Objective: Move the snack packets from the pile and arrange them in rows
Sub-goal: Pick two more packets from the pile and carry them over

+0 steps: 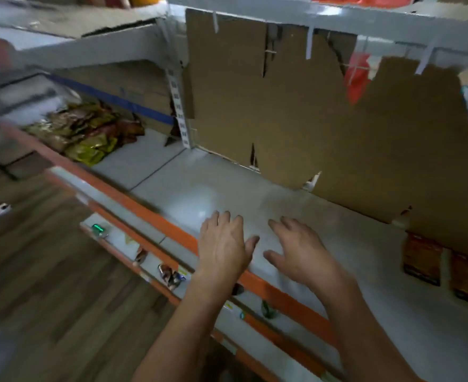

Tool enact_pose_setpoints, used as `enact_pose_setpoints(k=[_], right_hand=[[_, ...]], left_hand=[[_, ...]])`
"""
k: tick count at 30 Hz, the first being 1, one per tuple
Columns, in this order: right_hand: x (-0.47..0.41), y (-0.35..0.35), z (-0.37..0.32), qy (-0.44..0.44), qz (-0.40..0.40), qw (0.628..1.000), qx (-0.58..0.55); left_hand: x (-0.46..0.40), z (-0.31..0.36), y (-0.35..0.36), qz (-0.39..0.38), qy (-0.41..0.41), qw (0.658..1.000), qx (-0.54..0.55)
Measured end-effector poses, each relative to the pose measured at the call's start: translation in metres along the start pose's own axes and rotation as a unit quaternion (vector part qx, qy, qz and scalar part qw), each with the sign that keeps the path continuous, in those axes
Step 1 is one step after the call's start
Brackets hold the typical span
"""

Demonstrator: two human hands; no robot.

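Observation:
A pile of snack packets, brown, red and yellow-green, lies at the far left of the white shelf. Two dark orange-brown packets lie side by side at the right end of the same shelf. My left hand and my right hand hover over the shelf's front middle, palms down, fingers spread and relaxed, holding nothing. Both are well apart from the pile and from the two packets. The picture is blurred by motion.
Torn brown cardboard backs the shelf. An orange strip runs along its front edge. A lower shelf below holds a few small items. Another shelf hangs overhead. Wooden floor lies to the left.

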State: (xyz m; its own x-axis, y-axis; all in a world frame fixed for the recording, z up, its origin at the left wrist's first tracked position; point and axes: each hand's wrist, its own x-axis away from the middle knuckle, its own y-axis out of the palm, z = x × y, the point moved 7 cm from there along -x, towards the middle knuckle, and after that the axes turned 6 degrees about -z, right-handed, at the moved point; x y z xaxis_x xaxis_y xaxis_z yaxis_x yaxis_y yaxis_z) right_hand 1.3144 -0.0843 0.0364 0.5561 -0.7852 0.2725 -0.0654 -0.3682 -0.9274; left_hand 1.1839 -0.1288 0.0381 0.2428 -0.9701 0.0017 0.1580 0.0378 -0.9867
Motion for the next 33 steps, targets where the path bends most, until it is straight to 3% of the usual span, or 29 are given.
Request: enact_pose_setpoints(k=[7,16,20,24,33], right_hand=[[-0.041,0.017,-0.129,-0.153,-0.026,0.987,0.043],[-0.093,0.044,-0.315,-0.289,-0.049,0.954,0.061],[-0.125,0.063,-0.389,-0.304,-0.044,0.948,0.080],[-0.156,0.077,-0.454,-0.306,-0.078,0.947,0.056],[-0.215,0.088,-0.562,-0.317,-0.071,0.945,0.043]], left_hand=[[0.044,-0.127,-0.026,0.052,-0.148,0.987,0.015],[0.089,-0.303,-0.055,0.058,-0.297,0.953,0.021],[0.090,-0.386,-0.061,0.047,-0.323,0.944,0.039],[0.087,-0.457,-0.069,0.043,-0.313,0.949,-0.009],[0.072,-0.576,-0.090,0.045,-0.323,0.945,0.010]])
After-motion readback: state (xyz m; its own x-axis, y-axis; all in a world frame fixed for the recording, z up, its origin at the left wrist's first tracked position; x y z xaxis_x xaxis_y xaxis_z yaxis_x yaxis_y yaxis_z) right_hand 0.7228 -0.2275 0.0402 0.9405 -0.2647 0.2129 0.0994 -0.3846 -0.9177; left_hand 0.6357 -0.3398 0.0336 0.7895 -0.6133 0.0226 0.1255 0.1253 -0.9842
